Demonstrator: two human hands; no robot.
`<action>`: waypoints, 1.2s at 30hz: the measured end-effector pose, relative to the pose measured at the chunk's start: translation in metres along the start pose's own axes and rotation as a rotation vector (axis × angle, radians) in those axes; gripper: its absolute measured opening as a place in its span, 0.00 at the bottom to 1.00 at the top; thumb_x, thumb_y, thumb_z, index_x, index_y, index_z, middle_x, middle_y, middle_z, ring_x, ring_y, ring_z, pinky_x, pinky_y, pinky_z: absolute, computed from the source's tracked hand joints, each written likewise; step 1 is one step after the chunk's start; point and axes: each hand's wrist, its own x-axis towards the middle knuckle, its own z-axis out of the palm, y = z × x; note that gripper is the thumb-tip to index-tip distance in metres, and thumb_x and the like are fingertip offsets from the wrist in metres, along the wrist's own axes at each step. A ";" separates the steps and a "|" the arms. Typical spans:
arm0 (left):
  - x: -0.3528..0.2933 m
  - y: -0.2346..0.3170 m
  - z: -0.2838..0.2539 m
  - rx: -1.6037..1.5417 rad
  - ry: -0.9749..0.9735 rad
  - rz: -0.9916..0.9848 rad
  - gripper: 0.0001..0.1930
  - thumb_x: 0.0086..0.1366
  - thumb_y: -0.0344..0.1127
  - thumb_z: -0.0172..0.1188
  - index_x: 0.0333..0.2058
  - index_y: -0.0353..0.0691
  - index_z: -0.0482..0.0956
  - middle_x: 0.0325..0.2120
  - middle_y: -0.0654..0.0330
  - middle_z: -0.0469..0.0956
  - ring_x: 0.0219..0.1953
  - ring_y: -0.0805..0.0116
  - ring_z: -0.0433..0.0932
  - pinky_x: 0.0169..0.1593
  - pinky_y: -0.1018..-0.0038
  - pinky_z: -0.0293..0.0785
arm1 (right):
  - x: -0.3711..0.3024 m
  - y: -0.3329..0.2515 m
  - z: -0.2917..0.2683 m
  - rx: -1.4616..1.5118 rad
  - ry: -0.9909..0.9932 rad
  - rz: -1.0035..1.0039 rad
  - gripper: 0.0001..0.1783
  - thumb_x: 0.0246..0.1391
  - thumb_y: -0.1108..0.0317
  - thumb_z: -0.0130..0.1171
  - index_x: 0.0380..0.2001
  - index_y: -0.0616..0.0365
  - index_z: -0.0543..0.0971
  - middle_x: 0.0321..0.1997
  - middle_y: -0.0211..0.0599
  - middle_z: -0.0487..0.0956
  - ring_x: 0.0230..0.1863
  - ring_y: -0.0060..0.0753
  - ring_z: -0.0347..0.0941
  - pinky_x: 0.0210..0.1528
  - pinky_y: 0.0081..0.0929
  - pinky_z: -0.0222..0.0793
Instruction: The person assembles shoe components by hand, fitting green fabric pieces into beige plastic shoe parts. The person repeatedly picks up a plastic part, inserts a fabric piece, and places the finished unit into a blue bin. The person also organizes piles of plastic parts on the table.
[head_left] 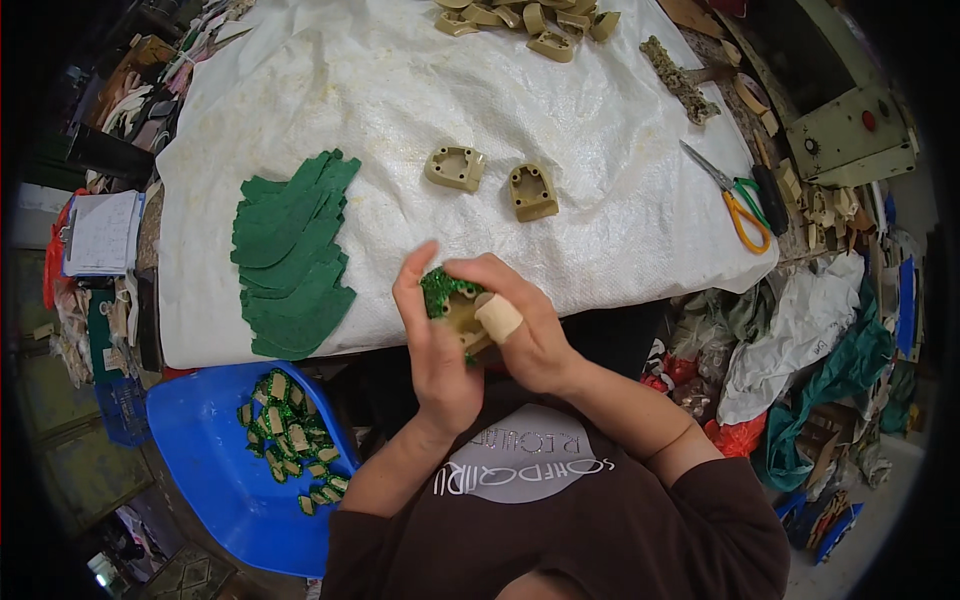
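Observation:
Between my two hands, over the table's near edge, is a tan plastic shoe heel (462, 322) with green glittery material (447, 285) round its outside. My left hand (440, 365) grips it from the left, forefinger pointing up. From the right, my right hand (535, 330) curls round it, a beige wrap (498, 318) on the thumb. Fingers hide part of the heel. Beyond them lie two bare tan heels, the left heel (470, 175) and the right heel (535, 207), hollow sides showing. Left of my hands, dark green curved pieces (295, 250) lie in overlapping layers.
White woven sheeting (380, 110) covers the table. More tan heels (550, 42) are heaped at its far edge. Orange-handled scissors (735, 205) lie on the right. At lower left, a blue tub (210, 470) holds many green glittery heels (285, 435).

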 end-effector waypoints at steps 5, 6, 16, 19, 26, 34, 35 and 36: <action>0.008 0.014 -0.004 0.128 -0.085 0.028 0.38 0.67 0.49 0.42 0.63 0.30 0.38 0.50 0.44 0.65 0.51 0.58 0.70 0.55 0.67 0.64 | 0.014 -0.009 -0.021 -0.283 0.038 -0.085 0.26 0.56 0.57 0.54 0.55 0.57 0.67 0.44 0.45 0.69 0.42 0.42 0.68 0.44 0.31 0.64; 0.010 0.011 -0.010 0.429 -0.192 0.176 0.42 0.65 0.54 0.44 0.61 0.25 0.38 0.49 0.42 0.65 0.48 0.55 0.71 0.52 0.66 0.67 | 0.015 -0.017 -0.027 -0.476 0.039 -0.107 0.27 0.53 0.57 0.57 0.52 0.59 0.69 0.41 0.45 0.70 0.39 0.43 0.69 0.41 0.31 0.65; 0.014 0.021 -0.029 0.700 -0.188 0.220 0.27 0.49 0.26 0.67 0.48 0.34 0.69 0.34 0.54 0.71 0.33 0.64 0.75 0.34 0.76 0.73 | 0.011 -0.004 -0.029 0.149 0.022 0.061 0.20 0.53 0.61 0.56 0.46 0.61 0.73 0.30 0.34 0.73 0.30 0.28 0.70 0.38 0.27 0.65; 0.012 0.034 -0.031 0.829 -0.276 0.235 0.26 0.48 0.21 0.65 0.48 0.32 0.69 0.34 0.60 0.69 0.36 0.72 0.73 0.36 0.80 0.71 | 0.017 -0.005 -0.040 0.453 -0.071 0.293 0.15 0.58 0.62 0.54 0.43 0.59 0.75 0.30 0.29 0.73 0.27 0.19 0.66 0.31 0.21 0.64; 0.012 0.040 -0.021 1.016 -0.309 0.367 0.29 0.39 0.22 0.68 0.45 0.35 0.72 0.29 0.58 0.70 0.25 0.70 0.70 0.26 0.78 0.67 | 0.020 -0.015 -0.042 -0.040 -0.210 0.157 0.11 0.56 0.64 0.53 0.27 0.61 0.74 0.28 0.30 0.75 0.26 0.19 0.69 0.27 0.21 0.65; 0.019 0.024 -0.017 1.028 -0.215 0.588 0.25 0.36 0.30 0.73 0.34 0.35 0.70 0.22 0.57 0.74 0.21 0.61 0.77 0.26 0.71 0.74 | 0.017 -0.014 -0.044 0.200 -0.167 0.333 0.15 0.61 0.60 0.48 0.36 0.62 0.76 0.36 0.33 0.76 0.37 0.25 0.71 0.41 0.24 0.67; 0.018 0.025 -0.015 1.048 -0.203 0.582 0.25 0.36 0.31 0.73 0.34 0.35 0.70 0.22 0.57 0.74 0.21 0.60 0.77 0.25 0.70 0.74 | 0.016 -0.012 -0.046 0.299 -0.206 0.322 0.15 0.61 0.60 0.47 0.38 0.62 0.76 0.38 0.34 0.76 0.38 0.25 0.71 0.43 0.24 0.66; 0.017 0.025 -0.012 1.065 -0.195 0.573 0.25 0.36 0.31 0.72 0.33 0.35 0.69 0.21 0.57 0.73 0.21 0.60 0.77 0.25 0.70 0.74 | 0.013 -0.014 -0.042 0.433 -0.177 0.435 0.16 0.61 0.61 0.46 0.41 0.62 0.76 0.41 0.36 0.75 0.42 0.24 0.70 0.46 0.24 0.65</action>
